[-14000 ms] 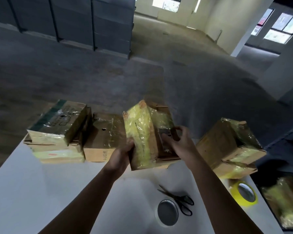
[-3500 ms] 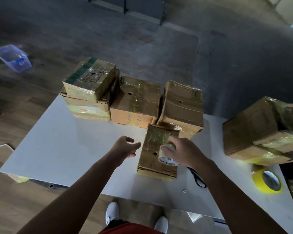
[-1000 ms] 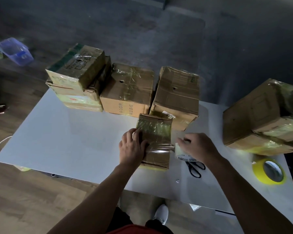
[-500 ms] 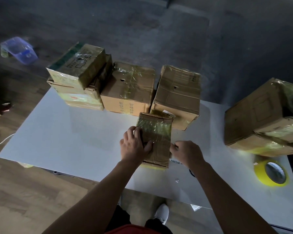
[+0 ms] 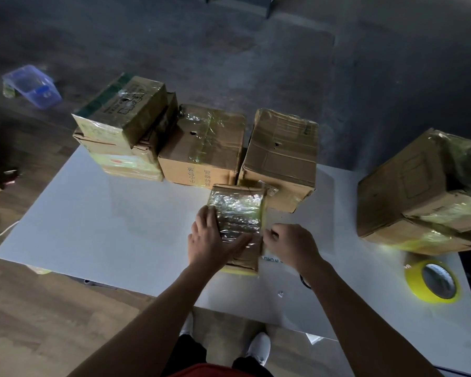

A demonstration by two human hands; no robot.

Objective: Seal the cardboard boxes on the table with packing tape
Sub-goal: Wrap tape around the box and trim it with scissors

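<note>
While the left hand (image 5: 210,240) presses flat on the box (image 5: 239,213), the right hand (image 5: 291,246) grips a tape roll (image 5: 272,259) beside it. Its label reads "IN CHINA".

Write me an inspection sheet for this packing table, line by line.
Surface: white table, dimly lit.
Job's things: small box, tape-wrapped, under the hands; clear tape roll at its right side; yellow tape roll near the right edge; row of boxes along the far edge; large boxes stacked at right.
Clutter: small scrap near the front edge; dark loop by the right wrist, mostly hidden.
Hands: left hand presses flat on the small box; right hand grips the clear tape roll.
Cables: white cable on the floor, left.
Surroundings: blue plastic tub on the floor beyond the table.
</note>
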